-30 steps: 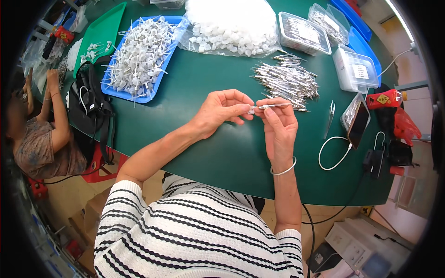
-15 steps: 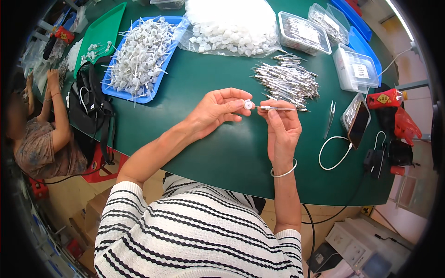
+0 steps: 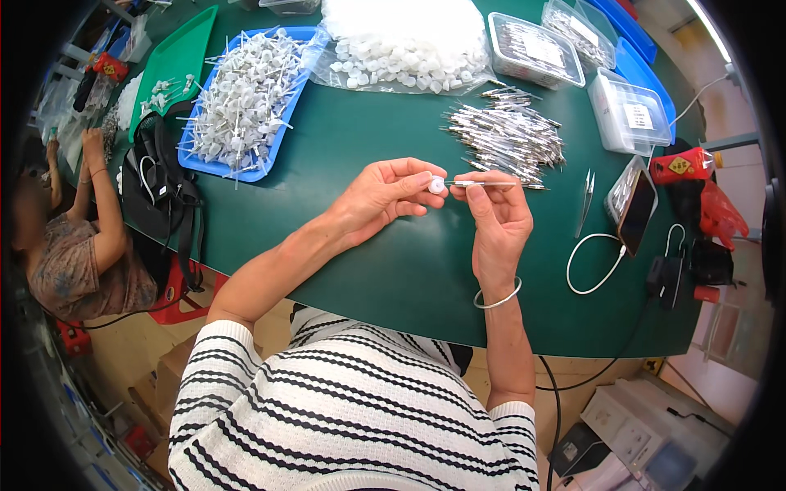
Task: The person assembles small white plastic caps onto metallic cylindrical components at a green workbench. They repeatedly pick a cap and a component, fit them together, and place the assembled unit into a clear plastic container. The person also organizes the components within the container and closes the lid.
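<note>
Over the green table [image 3: 385,270] my left hand [image 3: 383,195] pinches a small round white plastic cap [image 3: 437,186] between thumb and fingers. Just right of it, my right hand [image 3: 498,209] grips a thin metal rod [image 3: 483,184] with a thicker sleeve, lying level across the fingers. Its left tip points at the cap's side; whether the two touch I cannot tell. Beyond my right hand lies a loose pile of similar metal rods [image 3: 508,135]. A clear bag of white caps [image 3: 409,61] rests at the far middle. Joined caps and rods [image 3: 246,98] heap in a blue tray [image 3: 190,158].
Tweezers [image 3: 585,200], a phone [image 3: 637,214] with a white cable [image 3: 577,263] and clear boxes [image 3: 626,114] sit at the right. A green tray [image 3: 184,61] and black bag [image 3: 168,192] are at the left, where another person [image 3: 86,245] works.
My right hand has shifted the rod slightly up and its fingers have moved a little. The left hand still holds the cap, which is turned slightly. The view has shifted a little.
</note>
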Available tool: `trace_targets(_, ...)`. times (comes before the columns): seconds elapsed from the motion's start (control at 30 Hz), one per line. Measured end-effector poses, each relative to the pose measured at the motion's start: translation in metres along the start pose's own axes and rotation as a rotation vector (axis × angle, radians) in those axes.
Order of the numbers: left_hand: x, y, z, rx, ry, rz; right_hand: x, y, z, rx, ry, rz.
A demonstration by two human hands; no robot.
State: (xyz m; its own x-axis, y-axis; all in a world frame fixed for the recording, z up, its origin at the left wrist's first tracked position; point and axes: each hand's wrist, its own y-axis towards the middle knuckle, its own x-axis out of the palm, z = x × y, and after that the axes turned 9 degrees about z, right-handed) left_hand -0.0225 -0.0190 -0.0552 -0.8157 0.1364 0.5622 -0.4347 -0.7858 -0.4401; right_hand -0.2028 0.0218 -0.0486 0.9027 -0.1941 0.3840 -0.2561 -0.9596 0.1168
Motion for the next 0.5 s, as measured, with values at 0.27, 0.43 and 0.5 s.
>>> trace_targets(0.27,0.0003,-0.0004,-0.0003,-0.002,0.005,-0.01,0.0016,-0.0006,-0.0028,-0.011,-0.008,-0.019)
trace_targets(0.43,0.0015,-0.0011,0.0001,0.001,0.012,0.003,0.0022,-0.0019,-0.0025,-0.023,-0.029,-0.02)
trace_targets(0.5,0.0024,-0.0016,0.0005,0.001,0.013,0.006,0.0023,-0.0023,-0.0026,-0.027,-0.039,-0.02)
